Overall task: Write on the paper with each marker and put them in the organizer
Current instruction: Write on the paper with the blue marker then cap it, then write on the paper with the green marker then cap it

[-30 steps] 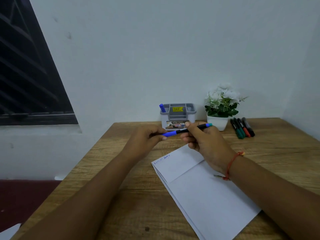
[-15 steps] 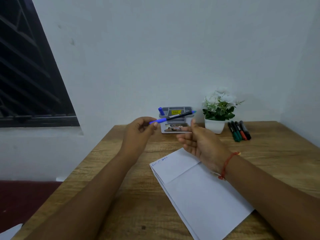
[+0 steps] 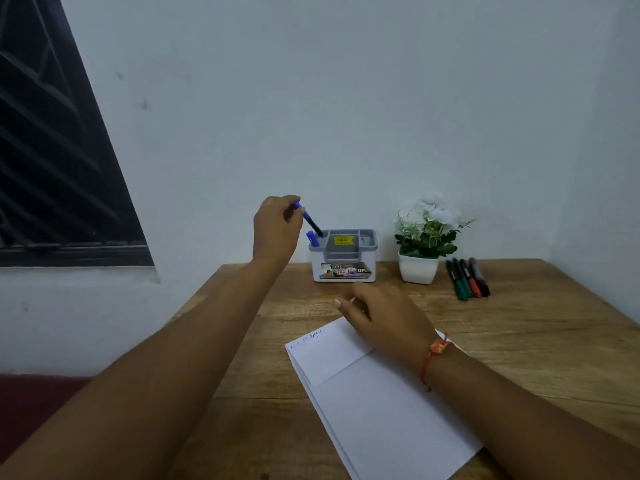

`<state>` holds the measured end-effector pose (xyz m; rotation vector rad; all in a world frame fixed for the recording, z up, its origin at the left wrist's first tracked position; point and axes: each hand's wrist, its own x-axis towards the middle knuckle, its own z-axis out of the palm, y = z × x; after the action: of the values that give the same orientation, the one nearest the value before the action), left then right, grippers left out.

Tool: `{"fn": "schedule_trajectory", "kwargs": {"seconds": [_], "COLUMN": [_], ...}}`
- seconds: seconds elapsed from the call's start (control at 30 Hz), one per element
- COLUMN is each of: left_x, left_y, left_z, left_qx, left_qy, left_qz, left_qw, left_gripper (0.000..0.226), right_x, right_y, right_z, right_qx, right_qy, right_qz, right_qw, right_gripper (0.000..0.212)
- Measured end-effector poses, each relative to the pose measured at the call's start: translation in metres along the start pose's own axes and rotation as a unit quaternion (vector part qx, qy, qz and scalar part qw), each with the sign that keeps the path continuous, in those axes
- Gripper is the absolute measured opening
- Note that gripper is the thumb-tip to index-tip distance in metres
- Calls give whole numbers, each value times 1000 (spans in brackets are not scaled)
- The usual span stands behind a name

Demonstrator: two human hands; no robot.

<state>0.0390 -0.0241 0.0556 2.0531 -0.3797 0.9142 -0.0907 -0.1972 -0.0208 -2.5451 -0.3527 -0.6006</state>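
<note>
Wood-grain table [image 3: 519, 341] fills the near half of the scene, against a pale wall. White paper [image 3: 381, 410] lies folded on it, near and slightly right, with a little blue writing at its far left corner.

At the paper's far edge is the right hand [image 3: 384, 317], palm down, fingers loosely spread and holding nothing; whether it touches the sheet cannot be told. A red thread band [image 3: 434, 351] circles that wrist.

Raised above the table's far left part, the left hand [image 3: 275, 230] has its fingers curled round the blue upper end of a marker [image 3: 311, 221]. This marker slants down to the right, its dark lower end at the rim of the left compartment of the grey-and-white organizer [image 3: 346, 258], which stands at the far edge by the wall. A second blue marker [image 3: 312, 238] stands in that same compartment, just beside it.

Right of the organizer stands a potted plant [image 3: 427, 233] with white flowers, and further right four capped markers [image 3: 467, 278] lie side by side on the wood.
</note>
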Motion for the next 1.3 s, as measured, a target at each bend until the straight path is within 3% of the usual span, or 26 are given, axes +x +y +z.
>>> {"fn": "schedule_trajectory", "kwargs": {"seconds": [0.23,0.33,0.63,0.87,1.03,1.3], "left_x": [1,-4,-40,-94,-107,-110], "left_y": [-8,-8,-8,-1,-18,-18], "left_z": [28,32,14,-9,-16,-16], "left_qx": [44,59,-11,-32,31,56], "left_qy": [-92,-120,-73,-72,-175,-250], "left_qz": [-12,-13,-68,-53,12,57], "left_qw": [995,991,995,995,984,965], "left_gripper": [18,28,36,32,25,19], "right_x": [1,0,0,16,12,12], "right_y": [-3,-1,-2,41,100,123], "right_z": [0,-1,-8,-27,-38,-39], "right_qx": [-20,-22,-36,-123,-260,-225], "right_qy": [-14,-12,13,93,64,15], "right_qz": [-13,-14,12,139,228,310], "right_qw": [1000,1000,999,978,936,924], "right_gripper": [34,35,39,32,25,48]}}
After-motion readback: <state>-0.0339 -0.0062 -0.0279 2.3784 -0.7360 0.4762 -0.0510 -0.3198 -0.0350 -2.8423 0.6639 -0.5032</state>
